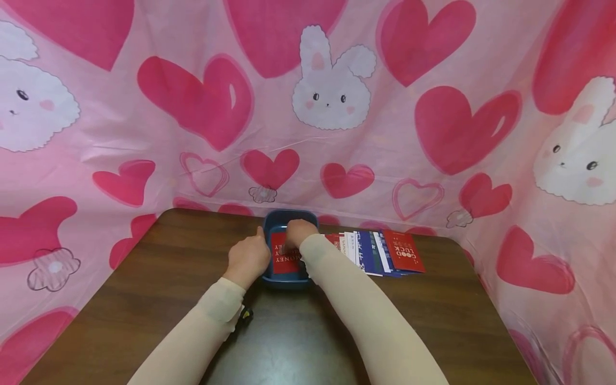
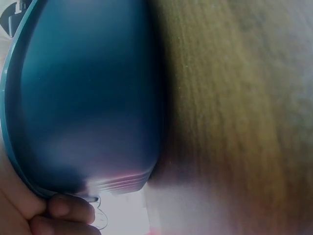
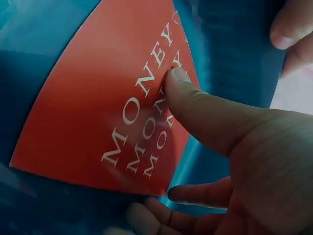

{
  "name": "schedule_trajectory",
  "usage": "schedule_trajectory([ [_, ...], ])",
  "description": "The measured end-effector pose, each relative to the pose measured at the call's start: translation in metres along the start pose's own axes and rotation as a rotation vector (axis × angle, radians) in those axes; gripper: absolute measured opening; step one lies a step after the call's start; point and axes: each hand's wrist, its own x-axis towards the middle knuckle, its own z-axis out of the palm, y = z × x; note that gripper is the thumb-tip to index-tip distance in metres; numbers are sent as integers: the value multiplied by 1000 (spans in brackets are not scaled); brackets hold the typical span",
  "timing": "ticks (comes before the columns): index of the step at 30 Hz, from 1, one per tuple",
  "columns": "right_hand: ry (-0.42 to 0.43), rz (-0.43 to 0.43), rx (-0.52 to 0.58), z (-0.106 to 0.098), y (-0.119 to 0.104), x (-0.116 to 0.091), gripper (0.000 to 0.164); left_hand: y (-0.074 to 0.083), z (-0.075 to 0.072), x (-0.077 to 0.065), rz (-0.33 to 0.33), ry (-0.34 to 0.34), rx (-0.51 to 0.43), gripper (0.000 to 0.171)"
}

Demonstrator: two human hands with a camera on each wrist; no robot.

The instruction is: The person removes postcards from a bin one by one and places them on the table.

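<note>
A blue plastic basin (image 1: 289, 285) stands at the far side of the table. My left hand (image 1: 247, 256) holds its left rim; in the left wrist view curled fingers (image 2: 71, 209) show at the rim beside the basin's outer wall. Inside the basin lies a red card (image 1: 283, 267) printed with MONEY in white, repeated in rows. Over the basin, my right hand (image 1: 300, 233) pinches that card. The right wrist view has the thumb (image 3: 188, 95) on the printed face and the other fingers at the card's lower edge, partly hidden behind it.
Right of the basin, a fanned row of red, white and blue cards (image 1: 370, 251) lies on the brown wooden table (image 1: 159, 278); the red one at its right end (image 1: 403, 250) reads GOOD LUCK. A pink cloth (image 1: 269, 128) with hearts and rabbits hangs behind the table and at both sides.
</note>
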Motion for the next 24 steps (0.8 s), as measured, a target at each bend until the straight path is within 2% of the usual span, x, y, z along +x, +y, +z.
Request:
schedule_trajectory([
  [5, -26, -17, -4, 1, 0, 1, 59, 0, -1, 0, 1, -13, -4, 72],
  [8, -75, -5, 45, -1, 4, 10, 50, 0, 0, 1, 0, -11, -3, 72],
  [10, -61, 8, 38, -5, 3, 4, 43, -1, 1, 1, -1, 7, 15, 70],
  [14, -15, 0, 28, -2, 13, 34, 22, -2, 2, 2, -5, 25, 34, 69],
  [17, -1, -33, 58, 0, 30, 70, 21, -2, 2, 3, -8, 13, 27, 69],
  [18, 4, -38, 83, -1, 33, 71, 24, -2, 2, 3, -11, 7, 22, 70],
  [20, 42, -67, 132, -4, 41, 69, 30, -2, 2, 3, -16, -5, 10, 72],
  [24, 64, -75, 328, -31, 44, 13, 33, -1, 3, 3, -21, -10, 5, 73],
])
